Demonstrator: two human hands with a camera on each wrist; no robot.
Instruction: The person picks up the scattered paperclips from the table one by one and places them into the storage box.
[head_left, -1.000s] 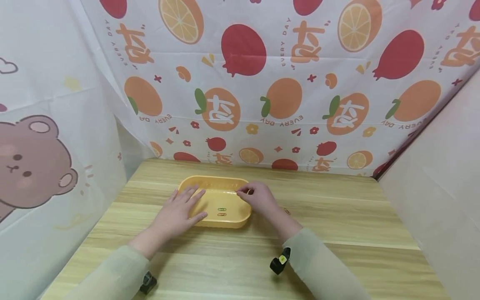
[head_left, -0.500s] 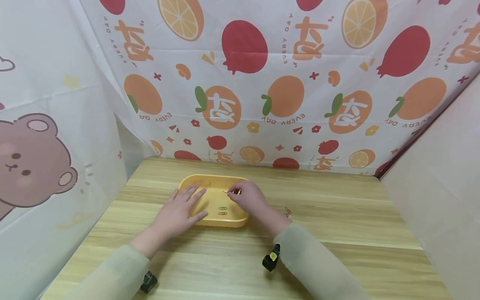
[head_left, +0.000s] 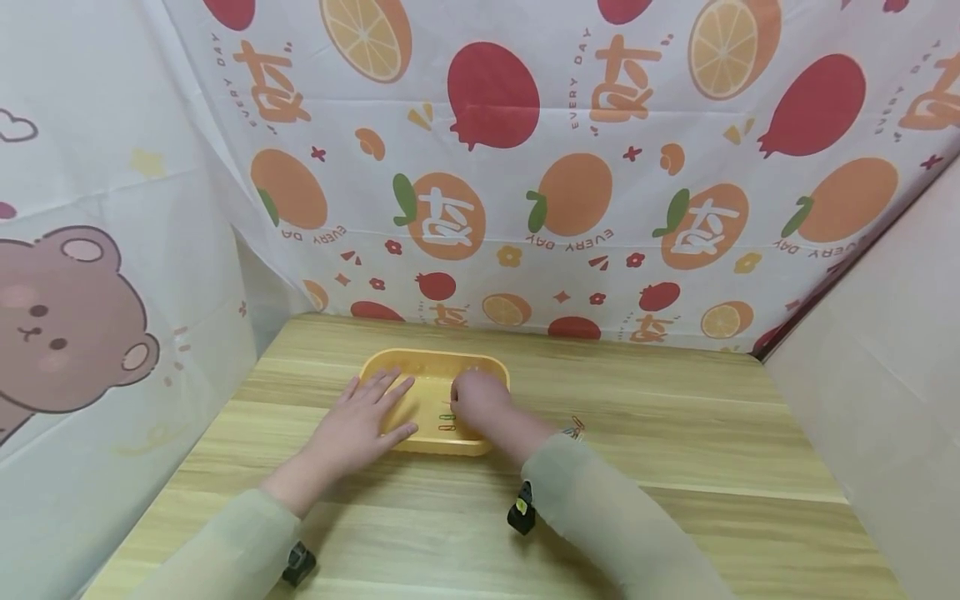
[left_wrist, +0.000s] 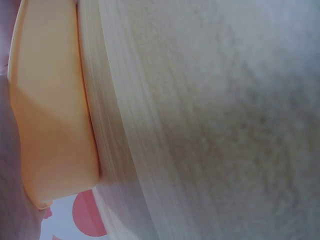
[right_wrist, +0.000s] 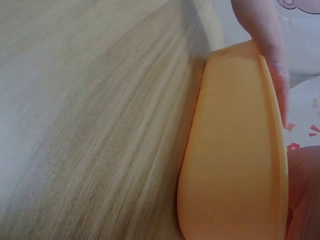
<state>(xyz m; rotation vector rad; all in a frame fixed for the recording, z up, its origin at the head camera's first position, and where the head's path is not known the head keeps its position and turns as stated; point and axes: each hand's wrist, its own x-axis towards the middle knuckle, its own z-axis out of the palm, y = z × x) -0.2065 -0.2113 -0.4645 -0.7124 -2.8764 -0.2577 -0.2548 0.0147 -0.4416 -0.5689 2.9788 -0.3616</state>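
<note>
A yellow tray (head_left: pixel 420 446) lies on the wooden table. My left hand (head_left: pixel 360 425) rests on its left side with straight, spread fingers. Over the tray's right half, my right hand (head_left: pixel 480 400) has its fingers curled and pinches a small reddish paper clip (head_left: pixel 446 403), mostly hidden by the fingers. Just below the fingertips, a green paper clip (head_left: pixel 447 417) and a red paper clip (head_left: pixel 447 427) lie one above the other on the tray's floor. Both wrist views show mainly the tray's outer wall (left_wrist: pixel 55 110).
Right of the tray, close to my right forearm, a few loose paper clips (head_left: pixel 576 429) lie on the wooden table (head_left: pixel 675 433). A fruit-print cloth (head_left: pixel 495 192) hangs behind the table, and pale cloths stand at both sides.
My right hand has moved left and down from the tray's right rim to just above the two clips, carrying the pinched clip. My left hand has stayed in place.
</note>
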